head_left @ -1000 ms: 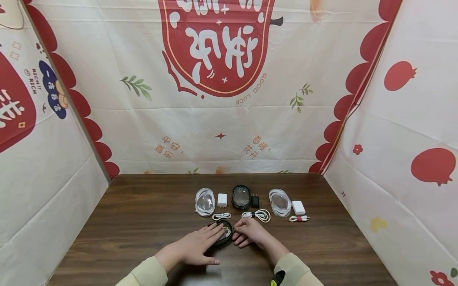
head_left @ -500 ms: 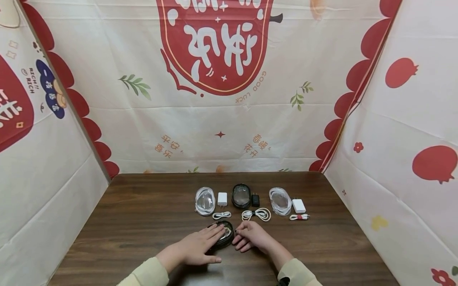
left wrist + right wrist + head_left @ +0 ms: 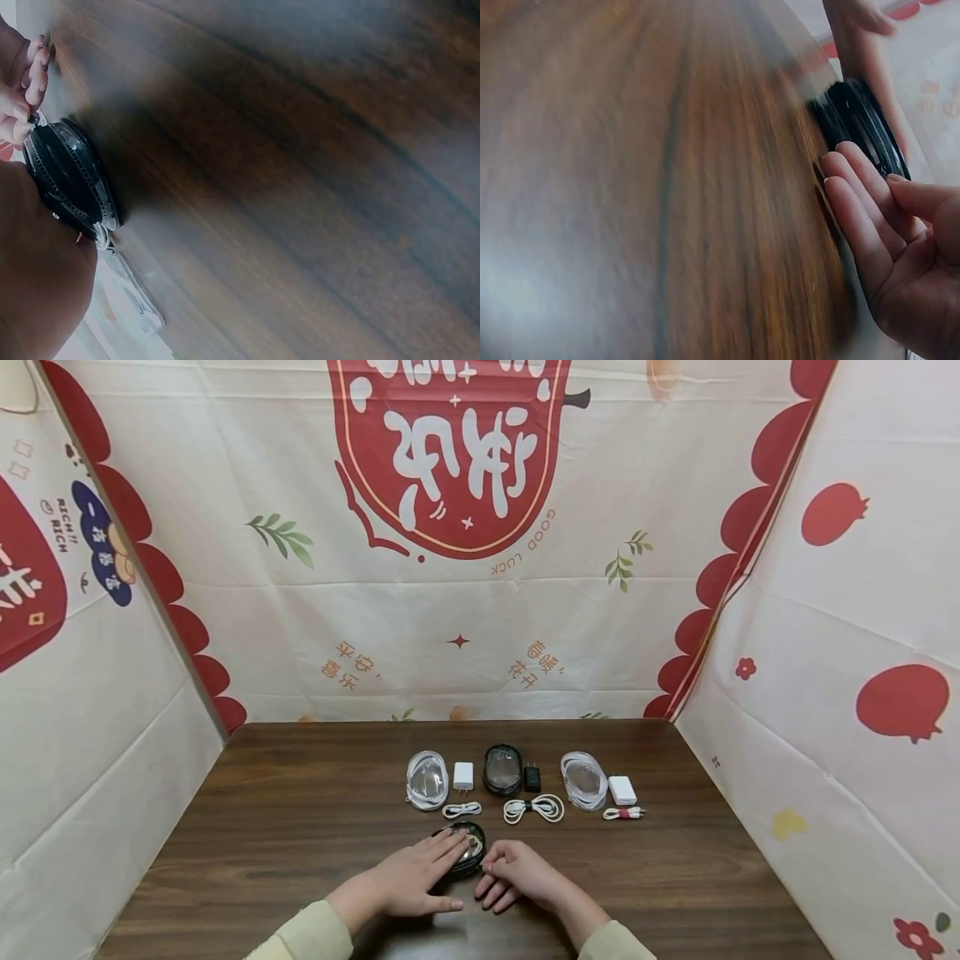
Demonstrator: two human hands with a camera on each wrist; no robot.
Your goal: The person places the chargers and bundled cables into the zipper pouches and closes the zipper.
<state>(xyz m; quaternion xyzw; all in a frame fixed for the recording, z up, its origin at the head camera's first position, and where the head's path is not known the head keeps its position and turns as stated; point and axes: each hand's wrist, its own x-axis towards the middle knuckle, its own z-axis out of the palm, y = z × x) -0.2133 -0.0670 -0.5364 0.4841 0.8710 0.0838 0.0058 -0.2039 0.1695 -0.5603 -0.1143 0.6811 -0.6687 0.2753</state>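
Note:
A small black oval zip case [image 3: 476, 852] with a clear top lies near the middle of the table; a pale cable shows through the top. Flat across it rests my left hand [image 3: 416, 875], fingers straight and thumb out to the side. At the case's right edge, my right hand [image 3: 521, 877] pinches the zipper pull [image 3: 34, 118] between thumb and index finger, the other fingers loosely bent. The zipper teeth run along the case's side wall in the left wrist view. How far the zipper is closed cannot be made out.
Behind the case stand two clear-white oval cases [image 3: 427, 781] and another black case [image 3: 502, 770]. Beside them are white chargers [image 3: 463, 775], a black charger [image 3: 532, 778] and bundled white cables [image 3: 534, 808]. Printed cloth walls [image 3: 450, 610] enclose the wooden table [image 3: 300, 827].
My right hand has moved toward me along the right edge of the case, still pinching the zipper pull. The left hand stays on the case.

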